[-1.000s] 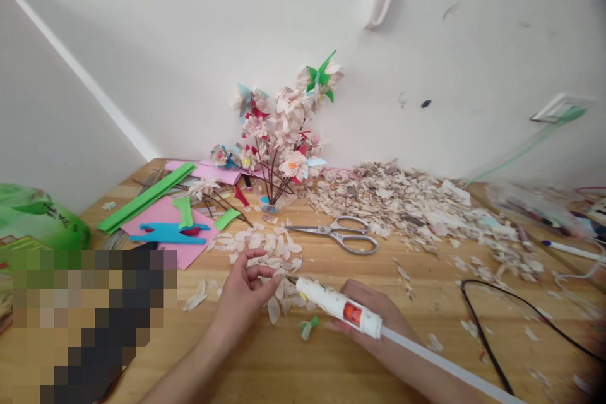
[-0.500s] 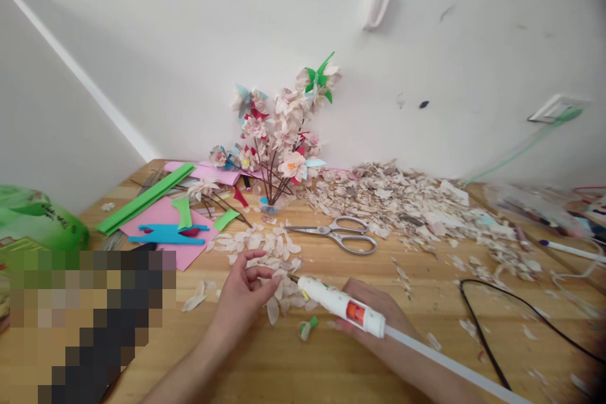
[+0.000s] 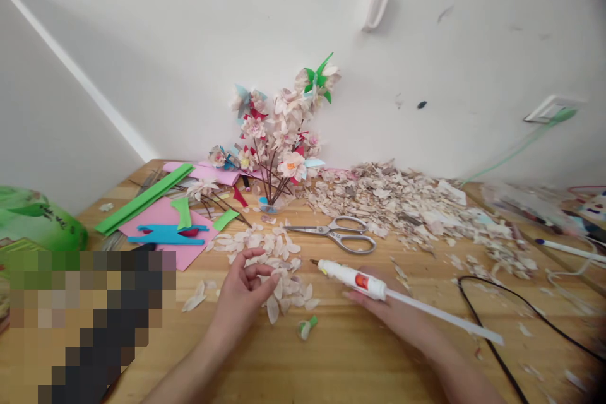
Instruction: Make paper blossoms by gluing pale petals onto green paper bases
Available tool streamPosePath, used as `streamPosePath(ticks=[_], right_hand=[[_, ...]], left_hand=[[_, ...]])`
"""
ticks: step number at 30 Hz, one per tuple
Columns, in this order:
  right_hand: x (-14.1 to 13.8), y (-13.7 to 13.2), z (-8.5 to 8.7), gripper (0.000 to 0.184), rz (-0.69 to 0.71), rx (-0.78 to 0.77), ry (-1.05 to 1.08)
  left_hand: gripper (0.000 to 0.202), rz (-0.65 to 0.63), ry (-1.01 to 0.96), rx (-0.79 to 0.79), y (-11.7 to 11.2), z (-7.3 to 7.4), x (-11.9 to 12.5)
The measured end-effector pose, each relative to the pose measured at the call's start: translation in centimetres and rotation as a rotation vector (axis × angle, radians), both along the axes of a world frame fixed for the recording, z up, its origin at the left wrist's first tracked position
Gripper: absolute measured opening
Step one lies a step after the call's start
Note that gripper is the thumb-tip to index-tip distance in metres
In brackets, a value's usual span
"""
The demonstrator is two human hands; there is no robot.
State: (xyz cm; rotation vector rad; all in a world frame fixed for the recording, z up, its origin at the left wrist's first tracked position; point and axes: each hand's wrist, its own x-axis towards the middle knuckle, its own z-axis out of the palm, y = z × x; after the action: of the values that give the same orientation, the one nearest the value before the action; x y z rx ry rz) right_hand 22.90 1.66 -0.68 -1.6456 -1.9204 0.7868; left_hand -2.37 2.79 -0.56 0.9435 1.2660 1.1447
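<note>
My right hand (image 3: 379, 304) is closed around a white glue gun (image 3: 353, 278) with a long glue stick trailing out of its back; the nozzle points left over the wooden table (image 3: 341, 360). My left hand (image 3: 246, 287) pinches a pale petal piece (image 3: 272, 276) between thumb and fingers, right by a small heap of loose petals (image 3: 265, 246). A tiny green-and-white bud (image 3: 306, 327) lies on the table between my two hands.
Silver scissors (image 3: 338, 233) lie behind the glue gun. A bunch of paper flowers (image 3: 279, 132) stands by the wall. Pink, green and blue paper (image 3: 165, 221) lies at left, a big scrap pile (image 3: 402, 199) at right, a black cable (image 3: 497, 328) near right, a green bag (image 3: 33, 221) far left.
My right hand has drawn the glue gun right and away from my left hand's petal, so its nozzle now sits apart from my fingers. My left hand has stayed put.
</note>
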Motion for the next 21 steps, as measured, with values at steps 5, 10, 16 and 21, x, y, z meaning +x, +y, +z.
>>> streamPosePath(ticks=[5, 10, 16, 21], right_hand=[[2.0, 1.5, -1.0, 0.04, -0.048, -0.151, 0.073], [1.9, 2.5, -1.3, 0.038, -0.048, -0.098, 0.049], [4.5, 0.9, -0.2, 0.043, -0.146, 0.183, -0.386], [4.3, -2.3, 2.0, 0.025, -0.007, -0.002, -0.451]], left_hand=[[0.048, 0.012, -0.037, 0.041, 0.2, -0.5, -0.3], [0.05, 0.02, -0.041, 0.044, 0.4, -0.7, -0.5], [0.048, 0.02, -0.009, 0.048, 0.3, -0.5, -0.4], [0.048, -0.007, 0.013, 0.034, 0.3, -0.5, -0.3]])
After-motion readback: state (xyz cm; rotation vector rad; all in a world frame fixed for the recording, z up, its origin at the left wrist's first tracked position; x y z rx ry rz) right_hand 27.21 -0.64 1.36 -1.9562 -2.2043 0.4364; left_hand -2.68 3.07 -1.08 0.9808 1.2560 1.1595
